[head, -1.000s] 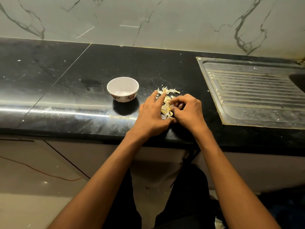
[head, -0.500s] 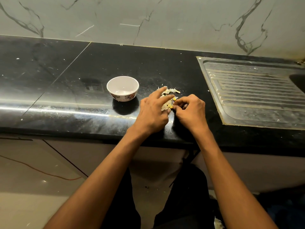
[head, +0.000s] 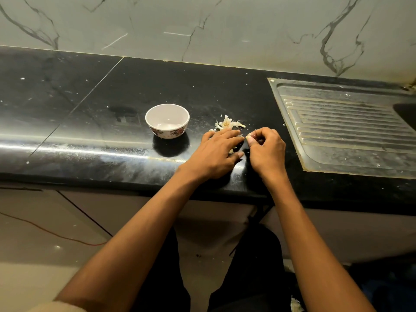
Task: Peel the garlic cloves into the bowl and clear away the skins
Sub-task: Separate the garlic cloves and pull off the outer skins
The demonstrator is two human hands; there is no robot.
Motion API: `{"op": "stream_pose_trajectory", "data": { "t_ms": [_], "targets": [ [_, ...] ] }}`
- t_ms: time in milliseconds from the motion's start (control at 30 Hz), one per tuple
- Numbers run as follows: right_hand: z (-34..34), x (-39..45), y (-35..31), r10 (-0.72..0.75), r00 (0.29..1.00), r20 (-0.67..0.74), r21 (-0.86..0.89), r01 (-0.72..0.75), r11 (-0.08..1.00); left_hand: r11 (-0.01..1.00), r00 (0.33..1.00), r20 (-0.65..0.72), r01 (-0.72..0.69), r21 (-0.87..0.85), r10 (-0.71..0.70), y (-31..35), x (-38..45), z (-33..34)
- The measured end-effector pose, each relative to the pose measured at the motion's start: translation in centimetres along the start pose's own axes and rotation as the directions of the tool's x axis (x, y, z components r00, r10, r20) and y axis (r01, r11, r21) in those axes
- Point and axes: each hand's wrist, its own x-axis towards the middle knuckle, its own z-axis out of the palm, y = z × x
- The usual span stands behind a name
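The head view looks down on a black counter (head: 94, 122) set against a marbled wall (head: 225, 25). A white bowl (head: 167, 120) with a flowered band round its foot stands upright on the counter, left of the hands and apart from them; whether anything lies inside cannot be made out.

Right of the bowl sits a small heap of garlic skins (head: 227, 124), pale and papery, with a few loose flakes around it. The left hand (head: 217, 152) lies palm down just in front of the heap, fingers fairly straight and close together, their tips reaching the near edge of the skins; more pale scraps show under its fingers. It holds nothing that can be seen.

The right hand (head: 266, 149) is just beside the left, nearly touching it. Its fingers are curled, and thumb and forefinger pinch a small pale piece, a clove (head: 249, 138) or a bit of skin; which of the two cannot be told.

Farther right, a steel drainboard (head: 342, 131) with ridges is let into the counter, well apart from the hands. Both forearms reach in from below, over dark trousers (head: 252, 278). An orange wire (head: 51, 233) runs across the floor at lower left.
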Motion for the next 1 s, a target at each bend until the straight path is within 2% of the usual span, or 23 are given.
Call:
{"op": "stream_pose_trajectory", "data": {
  "t_ms": [67, 167, 433, 500, 633, 833, 1000],
  "targets": [
    [0.0, 0.0, 0.0, 0.000, 1.000, 0.000, 0.016, 0.000, 1.000, 0.999, 0.996, -0.094, -0.009, -0.045, 0.005, -0.2, -0.2, 0.1],
    [0.1, 0.1, 0.1, -0.004, 1.000, 0.003, 0.025, 0.004, 1.000, 0.990, 0.971, -0.230, 0.038, -0.136, -0.069, -0.5, -0.7, 0.1],
    [0.3, 0.1, 0.2, -0.010, 0.999, 0.032, 0.017, 0.010, 1.000, 0.970, 0.892, -0.412, 0.103, -0.218, -0.187, -0.4, -1.2, -0.6],
    [0.3, 0.1, 0.2, -0.011, 0.999, 0.037, 0.012, 0.011, 1.000, 0.964, 0.903, -0.377, 0.125, -0.234, -0.208, -0.4, -1.1, -0.7],
    [0.3, 0.2, 0.2, -0.025, 0.999, 0.029, 0.009, 0.025, 1.000, 0.962, 0.956, -0.216, 0.148, -0.230, -0.198, -0.4, -0.8, -0.5],
    [0.5, 0.3, 0.4, -0.036, 0.999, 0.041, 0.017, 0.035, 0.999, 0.943, 0.893, -0.353, 0.188, -0.275, -0.281, -0.5, -1.2, -0.6],
    [0.5, 0.4, 0.3, -0.041, 0.998, 0.045, 0.040, 0.039, 0.998, 0.920, 0.871, -0.374, 0.189, -0.344, -0.319, -0.5, -1.3, -0.9]
  ]
}}
